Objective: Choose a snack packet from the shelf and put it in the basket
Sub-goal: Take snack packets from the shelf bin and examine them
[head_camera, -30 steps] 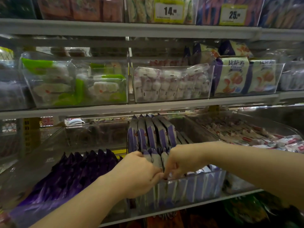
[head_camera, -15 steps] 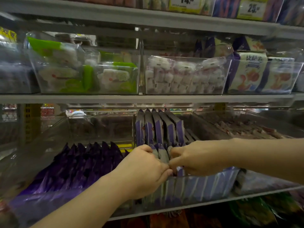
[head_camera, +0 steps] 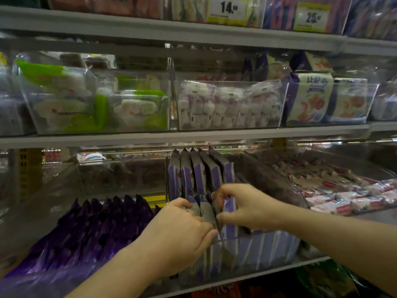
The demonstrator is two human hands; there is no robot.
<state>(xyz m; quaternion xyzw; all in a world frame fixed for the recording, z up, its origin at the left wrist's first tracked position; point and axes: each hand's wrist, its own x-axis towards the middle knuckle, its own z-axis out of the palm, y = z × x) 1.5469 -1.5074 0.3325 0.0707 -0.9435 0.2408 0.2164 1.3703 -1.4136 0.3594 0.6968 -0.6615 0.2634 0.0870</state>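
Two hands in shot, both down in the same clear bin [head_camera: 268, 250] on the lower shelf [head_camera: 290, 265]. Right hand [head_camera: 247, 208] first: grip clamped on one snack packet [head_camera: 229, 230], thumb on the near face, fingers curled over the top edge. Packet itself purple and white with a greyish side, flat and narrow, standing on edge, tilted a bit and poking up above its neighbours in the front row, bottom end down inside the bin.

Left hand [head_camera: 178, 235] just beside it, fingers curled onto the tops of the front-row packets [head_camera: 204, 211], thumb stretched toward the pinched one (no telling about that grip, closed on something or only pressing packs aside, too blurry).

Behind the hands, five more of the same packets [head_camera: 199, 173] upright in a back row, fanned slightly. Left of that bin, a whole fan of dark purple packs [head_camera: 96, 229], too many and too smeared to count. Off to the right, a tray of small red-and-white wrapped bars [head_camera: 343, 196], also uncountable.

One shelf up: green-and-white packs [head_camera: 64, 97], a bin of little white sweets [head_camera: 227, 106], and two white bags with an orange print [head_camera: 309, 100]. Up top, two yellow price tags [head_camera: 228, 9], 14 and 25.
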